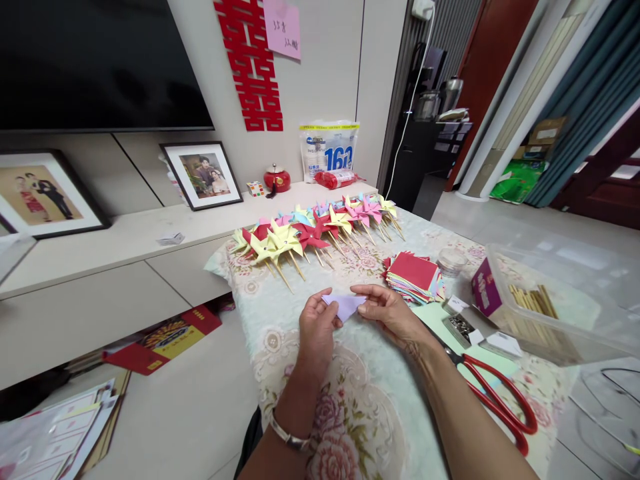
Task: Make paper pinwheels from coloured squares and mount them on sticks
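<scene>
A small purple sheet of paper point(346, 307), folded into a triangle, is held above the flowered tablecloth between my two hands. My left hand point(319, 320) pinches its left corner, thumb on top. At the other corner, my right hand point(385, 310) grips the paper between thumb and fingers. Just beyond lies a stack of coloured paper squares point(413, 270), a red one on top. Red-handled scissors point(493, 387) rest beside my right forearm, their blades partly hidden by it. Finished paper pinwheels point(310, 235) on wooden sticks lie in rows at the table's far side.
A clear plastic bin point(550, 333) with wooden sticks stands at the right. Near it are a small open box of metal pins point(461, 328) and a round clear container point(451, 261). A low cabinet point(135, 233) with framed photos runs along the wall.
</scene>
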### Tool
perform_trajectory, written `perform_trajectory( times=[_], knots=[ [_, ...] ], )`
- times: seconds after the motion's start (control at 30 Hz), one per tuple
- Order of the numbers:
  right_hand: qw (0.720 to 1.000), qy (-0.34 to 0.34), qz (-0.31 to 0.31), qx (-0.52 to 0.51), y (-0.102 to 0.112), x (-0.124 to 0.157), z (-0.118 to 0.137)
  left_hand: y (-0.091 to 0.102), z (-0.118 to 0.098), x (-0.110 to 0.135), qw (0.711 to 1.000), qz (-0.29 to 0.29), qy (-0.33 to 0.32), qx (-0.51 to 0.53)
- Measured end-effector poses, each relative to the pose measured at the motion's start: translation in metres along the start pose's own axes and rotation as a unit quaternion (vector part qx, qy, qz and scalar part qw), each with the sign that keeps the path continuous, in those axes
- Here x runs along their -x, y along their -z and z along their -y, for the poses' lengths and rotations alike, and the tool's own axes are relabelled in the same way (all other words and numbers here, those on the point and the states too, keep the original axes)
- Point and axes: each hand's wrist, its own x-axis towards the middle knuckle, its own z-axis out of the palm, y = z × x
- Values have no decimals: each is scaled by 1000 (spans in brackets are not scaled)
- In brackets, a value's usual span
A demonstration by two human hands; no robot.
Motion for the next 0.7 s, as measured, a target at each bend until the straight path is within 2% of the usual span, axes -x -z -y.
perform_trajectory(
  times=[0.33, 0.7],
  knots=[
    [1000, 5, -9, 0, -1, -3, -4, -1, 1, 1, 1000, 11, 15, -1],
    [996, 2, -16, 82, 0, -4, -8, -6, -1, 2, 985, -52, -42, -161]
  ],
)
